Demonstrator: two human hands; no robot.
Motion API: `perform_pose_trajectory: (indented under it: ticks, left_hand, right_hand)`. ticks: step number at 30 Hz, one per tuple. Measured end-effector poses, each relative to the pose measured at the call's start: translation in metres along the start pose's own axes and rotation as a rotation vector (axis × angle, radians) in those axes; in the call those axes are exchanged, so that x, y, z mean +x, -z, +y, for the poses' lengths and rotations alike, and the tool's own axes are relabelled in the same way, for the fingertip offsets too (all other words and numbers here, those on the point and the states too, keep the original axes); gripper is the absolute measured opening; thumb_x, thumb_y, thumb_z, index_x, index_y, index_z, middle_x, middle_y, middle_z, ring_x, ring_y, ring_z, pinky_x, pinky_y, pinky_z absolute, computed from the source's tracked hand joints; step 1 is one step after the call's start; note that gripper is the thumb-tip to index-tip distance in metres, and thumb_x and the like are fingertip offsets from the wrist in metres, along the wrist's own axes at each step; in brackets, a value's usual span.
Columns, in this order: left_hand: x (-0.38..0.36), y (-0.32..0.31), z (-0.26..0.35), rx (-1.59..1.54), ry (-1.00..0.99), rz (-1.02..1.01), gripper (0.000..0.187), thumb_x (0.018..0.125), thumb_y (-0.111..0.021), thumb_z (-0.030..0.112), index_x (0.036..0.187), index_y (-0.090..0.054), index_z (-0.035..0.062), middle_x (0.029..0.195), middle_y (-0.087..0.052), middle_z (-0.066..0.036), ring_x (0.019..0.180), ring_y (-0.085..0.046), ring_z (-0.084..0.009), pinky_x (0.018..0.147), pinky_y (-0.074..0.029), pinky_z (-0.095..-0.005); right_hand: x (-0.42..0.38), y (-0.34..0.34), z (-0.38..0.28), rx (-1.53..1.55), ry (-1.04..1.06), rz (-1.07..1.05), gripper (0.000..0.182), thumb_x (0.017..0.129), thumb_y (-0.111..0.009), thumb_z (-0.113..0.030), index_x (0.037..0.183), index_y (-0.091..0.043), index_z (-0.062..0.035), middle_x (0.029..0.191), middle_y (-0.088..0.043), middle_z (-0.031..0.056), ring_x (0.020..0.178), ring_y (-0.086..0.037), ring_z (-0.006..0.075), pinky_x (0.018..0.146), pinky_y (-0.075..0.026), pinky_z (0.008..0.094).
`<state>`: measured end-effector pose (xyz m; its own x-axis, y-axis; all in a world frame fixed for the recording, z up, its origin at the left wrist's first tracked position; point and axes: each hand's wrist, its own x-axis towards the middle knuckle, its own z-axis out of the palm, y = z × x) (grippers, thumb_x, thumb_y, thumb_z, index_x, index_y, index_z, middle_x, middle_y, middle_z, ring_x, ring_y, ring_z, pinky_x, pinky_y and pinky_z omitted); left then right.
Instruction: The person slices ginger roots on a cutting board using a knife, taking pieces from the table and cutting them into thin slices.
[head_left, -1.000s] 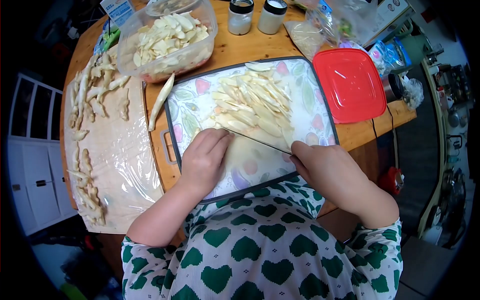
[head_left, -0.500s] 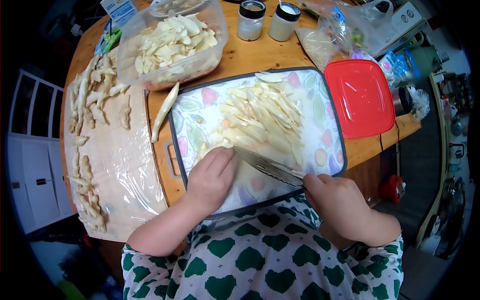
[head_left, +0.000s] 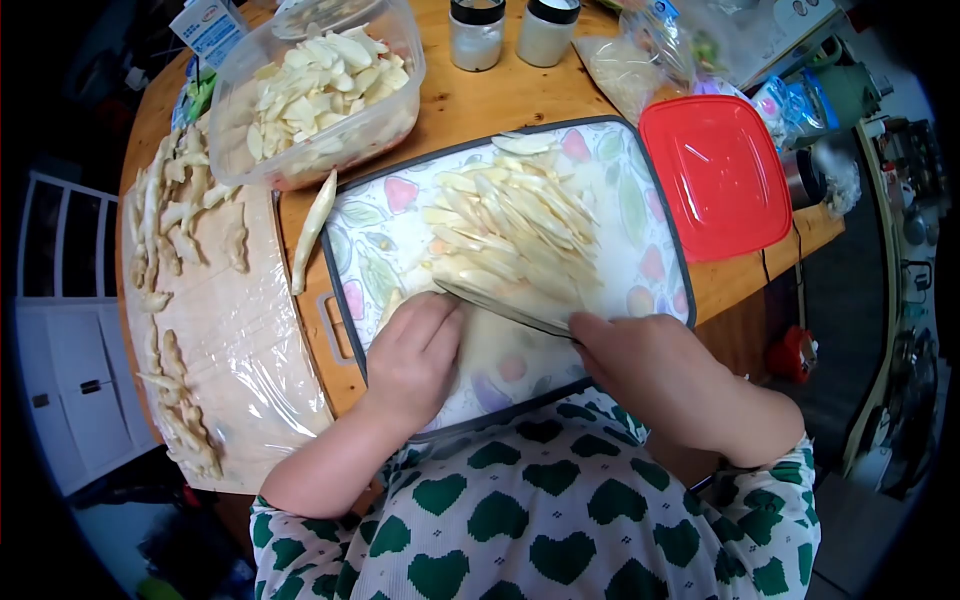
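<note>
A pile of thin pale slices [head_left: 515, 225] lies on a patterned cutting board [head_left: 625, 215] with a dark rim. My left hand [head_left: 415, 355] is closed on a pale root piece [head_left: 390, 305], mostly hidden under the fingers, at the board's lower left. The knife [head_left: 505, 312] is in my right hand [head_left: 640, 365], which is wrapped round its handle. Its blade points left, its tip beside my left fingertips and its length along the lower edge of the pile.
Left of the board are a long peeled root [head_left: 314, 232] and more roots [head_left: 165, 205] on a plastic-covered sheet [head_left: 250, 330]. Behind stand a clear container [head_left: 400, 120] of slices and two jars [head_left: 477, 40]. A red lid [head_left: 715, 180] lies at right.
The knife blade has turned from showing its broad side to nearly edge-on. The whole view has shifted slightly, with the far items now higher in the frame.
</note>
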<state>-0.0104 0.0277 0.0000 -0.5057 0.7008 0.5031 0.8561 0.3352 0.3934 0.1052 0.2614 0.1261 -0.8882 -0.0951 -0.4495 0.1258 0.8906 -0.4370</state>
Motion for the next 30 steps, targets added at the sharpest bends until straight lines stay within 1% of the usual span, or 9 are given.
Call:
perform_pose_trajectory:
  ticks: [3,6,9,10,12,14,17,20,30]
  left_hand:
    - [-0.004,-0.001,0.002,0.017,-0.001,0.0,0.032,0.074,-0.073,-0.002,0.106,-0.076,-0.0016,0.112,-0.073,-0.013,0.104,-0.073,-0.0338,0.085,-0.061,-0.039]
    - [-0.007,0.002,0.001,0.042,-0.002,-0.036,0.034,0.075,-0.073,-0.003,0.109,-0.077,-0.0009,0.113,-0.074,-0.013,0.105,-0.072,-0.0326,0.086,-0.061,-0.0388]
    - [-0.002,0.002,0.0,0.001,-0.009,-0.022,0.036,0.075,-0.074,-0.003,0.111,-0.077,-0.0003,0.113,-0.074,-0.013,0.106,-0.072,-0.0323,0.087,-0.061,-0.0389]
    - [0.0,0.002,0.002,0.0,0.0,-0.011,0.034,0.075,-0.076,-0.005,0.109,-0.078,0.001,0.11,-0.074,-0.012,0.103,-0.072,-0.0318,0.087,-0.061,-0.0386]
    - [0.004,0.004,0.005,-0.001,0.019,0.012,0.03,0.076,-0.08,-0.007,0.104,-0.079,0.0037,0.105,-0.075,-0.01,0.098,-0.073,-0.0308,0.086,-0.06,-0.038]
    - [0.003,0.004,0.005,-0.002,0.02,0.019,0.031,0.076,-0.08,-0.007,0.105,-0.079,0.0034,0.105,-0.075,-0.01,0.099,-0.073,-0.0311,0.087,-0.06,-0.0381]
    - [0.002,0.002,0.002,-0.006,0.016,0.029,0.033,0.075,-0.08,-0.008,0.106,-0.079,0.003,0.107,-0.075,-0.011,0.101,-0.073,-0.0318,0.088,-0.06,-0.0388]
    - [-0.002,0.001,0.0,-0.007,0.019,0.025,0.035,0.074,-0.08,-0.008,0.107,-0.079,0.0026,0.108,-0.075,-0.011,0.102,-0.073,-0.0331,0.089,-0.06,-0.04]
    - [-0.001,0.006,0.003,-0.012,0.03,-0.013,0.035,0.072,-0.079,-0.008,0.106,-0.078,0.0004,0.108,-0.074,-0.015,0.105,-0.073,-0.0363,0.092,-0.061,-0.042]
  right_hand:
    - [0.012,-0.021,-0.01,-0.07,0.05,0.078,0.02,0.098,-0.062,0.0,0.117,-0.058,-0.0013,0.082,-0.074,0.0192,0.081,-0.076,0.0413,0.068,-0.059,0.0484]
    - [0.008,-0.023,-0.013,-0.014,0.067,0.13,0.019,0.097,-0.061,0.001,0.116,-0.058,-0.0001,0.083,-0.073,0.0209,0.083,-0.076,0.043,0.069,-0.059,0.049]
    - [-0.002,-0.017,0.006,0.039,-0.043,0.125,0.013,0.101,-0.061,-0.004,0.113,-0.061,-0.0008,0.084,-0.073,0.0224,0.083,-0.075,0.0454,0.071,-0.059,0.0516]
    - [-0.002,-0.008,0.003,0.088,-0.18,0.095,0.013,0.106,-0.06,-0.013,0.111,-0.063,-0.0015,0.084,-0.073,0.0242,0.084,-0.074,0.047,0.074,-0.058,0.0542]
    - [-0.004,-0.004,0.011,0.127,-0.17,0.135,0.017,0.109,-0.059,-0.018,0.111,-0.064,-0.0025,0.084,-0.073,0.025,0.084,-0.074,0.0471,0.075,-0.058,0.0549]
    - [-0.005,-0.004,0.014,0.15,-0.153,0.173,0.018,0.11,-0.059,-0.021,0.111,-0.064,-0.004,0.084,-0.072,0.0258,0.085,-0.073,0.0469,0.077,-0.058,0.0543]
    - [-0.006,0.0,0.002,0.137,-0.09,0.206,0.016,0.109,-0.06,-0.02,0.109,-0.065,-0.0049,0.083,-0.071,0.0255,0.083,-0.073,0.0472,0.076,-0.058,0.0542]
    - [-0.006,0.002,-0.004,0.116,-0.049,0.162,0.014,0.108,-0.061,-0.018,0.107,-0.065,-0.0048,0.082,-0.071,0.0245,0.082,-0.073,0.0473,0.074,-0.059,0.0538]
    - [-0.008,0.008,-0.005,0.003,-0.01,0.116,0.009,0.106,-0.06,-0.013,0.107,-0.062,-0.0046,0.076,-0.07,0.0212,0.076,-0.072,0.0456,0.069,-0.058,0.0523]
